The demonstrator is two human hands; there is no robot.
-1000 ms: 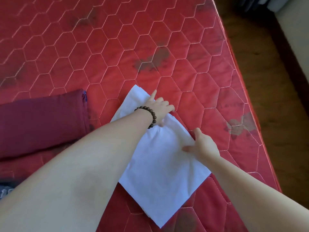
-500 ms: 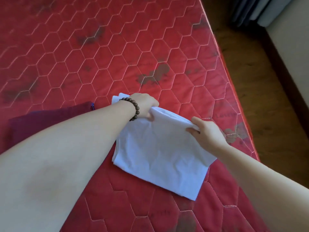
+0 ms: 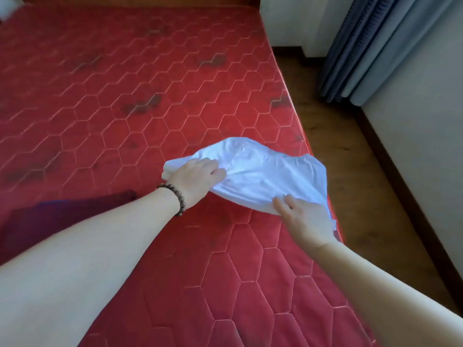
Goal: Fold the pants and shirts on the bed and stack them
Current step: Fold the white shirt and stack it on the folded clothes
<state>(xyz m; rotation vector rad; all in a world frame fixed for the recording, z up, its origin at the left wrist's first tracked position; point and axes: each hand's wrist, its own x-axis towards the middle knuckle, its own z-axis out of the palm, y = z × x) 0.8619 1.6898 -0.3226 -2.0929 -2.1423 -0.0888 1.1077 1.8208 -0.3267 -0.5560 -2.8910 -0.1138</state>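
**Two hands lift one white garment**

Nearest, the right hand (image 3: 304, 221) pinches the near edge of the folded white cotton garment (image 3: 263, 171), thumb on top, fingers underneath. Beyond and left of it, the left hand (image 3: 194, 179), wearing a brown beaded bracelet (image 3: 174, 199), grips the garment's left corner with curled fingers. The single garment hangs raised between both hands above the red quilted mattress (image 3: 150, 96), its long axis running left to right. One folded maroon garment (image 3: 62, 214) lies left of the left wrist.
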